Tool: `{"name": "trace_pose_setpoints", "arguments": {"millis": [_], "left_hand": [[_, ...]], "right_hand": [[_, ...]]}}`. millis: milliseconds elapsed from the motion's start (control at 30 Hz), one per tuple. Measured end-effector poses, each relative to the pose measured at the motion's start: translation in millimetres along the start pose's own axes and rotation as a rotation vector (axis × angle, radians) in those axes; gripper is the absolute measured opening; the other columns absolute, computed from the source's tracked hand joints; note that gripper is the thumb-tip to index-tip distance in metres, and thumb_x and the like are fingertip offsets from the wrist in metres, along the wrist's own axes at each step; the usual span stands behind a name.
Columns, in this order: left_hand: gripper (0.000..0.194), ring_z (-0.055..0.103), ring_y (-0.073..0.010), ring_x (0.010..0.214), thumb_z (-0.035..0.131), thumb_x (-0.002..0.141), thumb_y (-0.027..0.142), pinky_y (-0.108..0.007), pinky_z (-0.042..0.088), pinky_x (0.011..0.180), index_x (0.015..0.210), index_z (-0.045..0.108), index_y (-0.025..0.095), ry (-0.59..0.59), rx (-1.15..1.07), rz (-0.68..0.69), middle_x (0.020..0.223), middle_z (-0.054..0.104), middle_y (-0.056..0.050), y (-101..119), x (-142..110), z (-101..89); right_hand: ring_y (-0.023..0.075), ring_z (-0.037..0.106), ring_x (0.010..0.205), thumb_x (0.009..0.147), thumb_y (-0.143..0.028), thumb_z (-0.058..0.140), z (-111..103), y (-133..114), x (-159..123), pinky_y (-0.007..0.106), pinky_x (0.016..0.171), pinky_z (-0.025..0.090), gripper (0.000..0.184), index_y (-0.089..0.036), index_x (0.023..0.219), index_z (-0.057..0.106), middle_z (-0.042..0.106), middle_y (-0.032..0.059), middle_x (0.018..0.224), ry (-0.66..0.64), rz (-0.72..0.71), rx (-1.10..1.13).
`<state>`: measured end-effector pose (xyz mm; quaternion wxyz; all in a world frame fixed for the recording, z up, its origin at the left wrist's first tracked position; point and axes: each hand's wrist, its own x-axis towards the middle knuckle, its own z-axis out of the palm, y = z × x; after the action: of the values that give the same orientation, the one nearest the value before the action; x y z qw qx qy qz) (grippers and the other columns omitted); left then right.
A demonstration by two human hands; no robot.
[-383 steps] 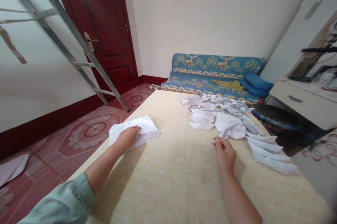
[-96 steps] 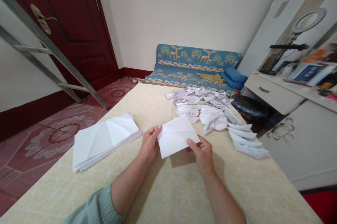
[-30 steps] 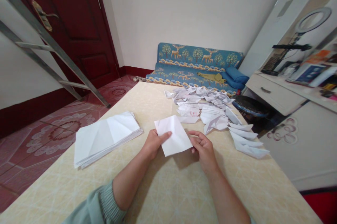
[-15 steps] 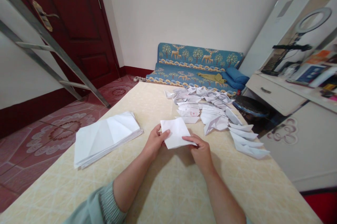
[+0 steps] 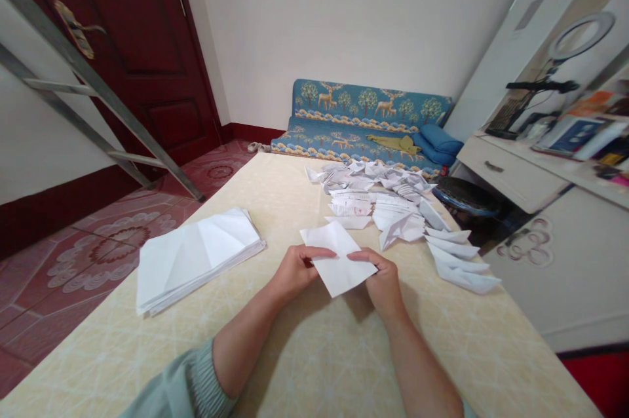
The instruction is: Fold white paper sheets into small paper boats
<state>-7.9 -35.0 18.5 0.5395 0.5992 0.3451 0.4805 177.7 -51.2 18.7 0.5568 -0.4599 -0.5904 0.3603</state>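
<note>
The left hand [image 5: 295, 272] and the right hand [image 5: 384, 278] are both nearly closed, their fingers bent over opposite edges of a folded white sheet [image 5: 338, 265], held between them over the desk [image 5: 314, 352]. A thick stack of folded paper [image 5: 196, 262] lies to the left; a heap of paper scraps [image 5: 376, 198] lies ahead, with folded paper pieces [image 5: 457, 261] to the right.

bright, even indoor light, a soft shadow below the right hand [image 5: 386, 280], wide-angle bending toward the edges.
</note>
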Motion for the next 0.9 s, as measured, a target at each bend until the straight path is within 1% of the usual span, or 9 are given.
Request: {"name": "trace_pose_setpoints", "arguments": {"millis": [67, 100, 200, 267, 367, 467, 633, 767, 900], "left_hand": [[0.020, 0.065, -0.0244, 0.088, 0.066, 0.069, 0.021, -0.033, 0.050, 0.080, 0.087, 0.074, 0.017, -0.004, 0.068, 0.040, 0.093, 0.071, -0.010, 0, -1, -0.1], [0.019, 0.066, -0.0240, 0.086, 0.064, 0.069, 0.019, -0.032, 0.050, 0.079, 0.085, 0.074, 0.018, 0.021, 0.106, 0.054, 0.091, 0.072, -0.009, 0, 0, -0.9], [0.023, 0.066, -0.0226, 0.079, 0.061, 0.067, 0.013, -0.031, 0.050, 0.075, 0.085, 0.074, 0.020, 0.149, 0.225, 0.055, 0.085, 0.073, -0.007, -3, 1, -5.2], [0.026, 0.066, -0.0222, 0.074, 0.061, 0.065, 0.011, -0.030, 0.050, 0.070, 0.086, 0.074, 0.021, 0.235, 0.297, 0.046, 0.083, 0.073, -0.006, -4, 1, -7.8], [0.028, 0.065, -0.0219, 0.071, 0.061, 0.064, 0.009, -0.030, 0.048, 0.066, 0.085, 0.075, 0.022, 0.295, 0.348, 0.049, 0.082, 0.073, -0.006, -4, 1, -8.5], [0.028, 0.065, -0.0211, 0.070, 0.060, 0.063, 0.008, -0.029, 0.048, 0.066, 0.084, 0.075, 0.022, 0.270, 0.340, 0.059, 0.080, 0.073, -0.005, -2, 1, -6.2], [0.024, 0.065, -0.0206, 0.069, 0.062, 0.066, 0.013, -0.030, 0.049, 0.068, 0.084, 0.075, 0.022, 0.197, 0.339, 0.072, 0.078, 0.073, -0.006, -2, 0, -2.7], [0.024, 0.065, -0.0206, 0.072, 0.061, 0.066, 0.013, -0.028, 0.048, 0.067, 0.085, 0.075, 0.020, 0.202, 0.313, 0.034, 0.081, 0.073, -0.006, -5, 1, -2.5], [0.017, 0.063, -0.0183, 0.065, 0.065, 0.067, 0.019, -0.026, 0.048, 0.063, 0.080, 0.074, 0.017, 0.222, 0.148, -0.036, 0.076, 0.072, -0.007, -3, 3, -4.3]], "right_hand": [[0.0201, 0.063, 0.082, 0.064, -0.010, 0.055, 1, 0, 0, 0.030, 0.074, 0.048, 0.023, -0.020, 0.077, 0.071, 0.069, 0.0031, 0.087, -0.008, 0.024, -0.004], [0.0207, 0.063, 0.084, 0.064, -0.011, 0.056, 1, 1, 0, 0.030, 0.074, 0.048, 0.023, -0.020, 0.079, 0.071, 0.069, 0.0035, 0.088, -0.004, 0.040, -0.003], [0.0212, 0.063, 0.083, 0.061, -0.013, 0.063, 3, 5, 1, 0.031, 0.073, 0.050, 0.033, -0.019, 0.093, 0.069, 0.069, 0.0046, 0.092, -0.018, 0.129, 0.061], [0.0202, 0.064, 0.078, 0.060, -0.018, 0.069, 6, 7, 1, 0.031, 0.070, 0.051, 0.043, -0.019, 0.103, 0.065, 0.070, 0.0045, 0.086, -0.070, 0.199, 0.125], [0.0189, 0.064, 0.073, 0.063, -0.025, 0.072, 11, 5, -1, 0.030, 0.067, 0.051, 0.042, -0.020, 0.104, 0.065, 0.069, 0.0035, 0.077, -0.129, 0.232, 0.157], [0.0184, 0.063, 0.071, 0.066, -0.029, 0.070, 15, 1, -2, 0.030, 0.066, 0.051, 0.030, -0.022, 0.095, 0.069, 0.069, 0.0037, 0.079, -0.106, 0.186, 0.127], [0.0193, 0.062, 0.073, 0.068, -0.027, 0.066, 14, 0, 0, 0.031, 0.068, 0.049, 0.014, -0.022, 0.080, 0.073, 0.069, 0.0042, 0.078, 0.000, 0.084, 0.004], [0.0191, 0.062, 0.076, 0.069, -0.022, 0.063, 13, -1, 0, 0.031, 0.070, 0.049, 0.012, -0.022, 0.076, 0.073, 0.068, 0.0040, 0.079, 0.033, 0.007, -0.023], [0.0194, 0.062, 0.081, 0.070, -0.019, 0.062, 13, -2, -3, 0.031, 0.074, 0.050, 0.016, -0.022, 0.082, 0.072, 0.066, 0.0046, 0.088, 0.001, -0.047, -0.017]]}}
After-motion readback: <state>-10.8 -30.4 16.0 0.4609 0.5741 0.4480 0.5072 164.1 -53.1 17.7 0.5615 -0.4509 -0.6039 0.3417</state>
